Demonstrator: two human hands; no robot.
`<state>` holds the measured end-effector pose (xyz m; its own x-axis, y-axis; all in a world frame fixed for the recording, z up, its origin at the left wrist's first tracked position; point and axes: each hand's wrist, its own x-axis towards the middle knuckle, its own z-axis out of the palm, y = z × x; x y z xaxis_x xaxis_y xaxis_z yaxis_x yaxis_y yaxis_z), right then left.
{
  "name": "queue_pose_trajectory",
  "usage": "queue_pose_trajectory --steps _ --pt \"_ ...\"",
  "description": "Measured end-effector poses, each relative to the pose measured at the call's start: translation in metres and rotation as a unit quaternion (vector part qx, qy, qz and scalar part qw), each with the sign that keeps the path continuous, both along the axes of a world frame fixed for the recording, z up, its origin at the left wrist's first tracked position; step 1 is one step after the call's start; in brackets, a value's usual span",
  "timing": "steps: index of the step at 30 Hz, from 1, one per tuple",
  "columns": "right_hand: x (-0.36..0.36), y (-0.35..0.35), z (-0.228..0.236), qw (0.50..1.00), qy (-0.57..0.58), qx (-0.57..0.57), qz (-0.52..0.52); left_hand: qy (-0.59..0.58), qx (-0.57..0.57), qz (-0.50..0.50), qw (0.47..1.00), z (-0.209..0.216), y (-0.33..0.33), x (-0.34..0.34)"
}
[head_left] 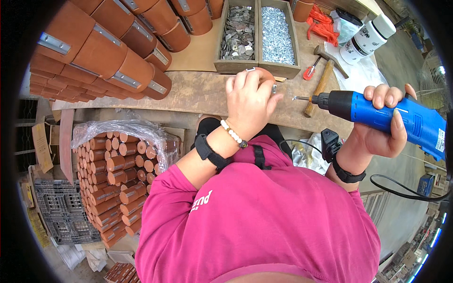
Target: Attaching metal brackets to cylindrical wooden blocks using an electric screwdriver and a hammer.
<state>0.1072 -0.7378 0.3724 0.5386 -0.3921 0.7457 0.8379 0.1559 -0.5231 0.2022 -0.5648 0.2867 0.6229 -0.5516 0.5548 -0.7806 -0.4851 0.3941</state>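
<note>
My left hand is closed round a reddish-brown cylinder at the bench's near edge, in front of a two-part wooden box. The hand covers most of this cylinder; bits of metal show at its top and side. My right hand grips a blue electric screwdriver with a black nose. Its bit points left toward the cylinder and stays apart from it. A small shiny piece, too small to name, shows at the bit's tip.
The wooden box holds flat metal pieces and small silvery screws. Stacked cylinders fill the bench's left. A hammer, red-handled screwdriver and white bottle lie right. More cylinders sit in plastic wrap below.
</note>
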Motion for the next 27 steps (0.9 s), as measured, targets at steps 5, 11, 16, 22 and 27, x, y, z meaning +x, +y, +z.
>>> queue_pose_trajectory --steps 5,11,16,22,27 --pt "0.001 0.0 0.0 1.0 -0.003 -0.001 0.01 -0.069 -0.016 -0.01 0.997 -0.015 0.009 -0.002" --pt "-0.001 -0.001 0.0 1.0 0.002 -0.009 0.007 -0.051 0.035 -0.126 0.99 -0.003 0.051 0.028" --pt "0.008 0.006 0.001 0.999 0.009 -0.005 0.033 -0.006 -0.021 -0.091 0.996 -0.003 0.056 0.025" --pt "0.026 0.024 0.003 0.997 0.001 -0.016 0.074 -0.036 -0.05 -0.032 0.998 -0.014 0.05 0.017" --pt "0.038 0.037 0.001 0.996 0.027 -0.033 0.072 -0.06 -0.057 0.011 0.997 -0.018 0.047 0.009"
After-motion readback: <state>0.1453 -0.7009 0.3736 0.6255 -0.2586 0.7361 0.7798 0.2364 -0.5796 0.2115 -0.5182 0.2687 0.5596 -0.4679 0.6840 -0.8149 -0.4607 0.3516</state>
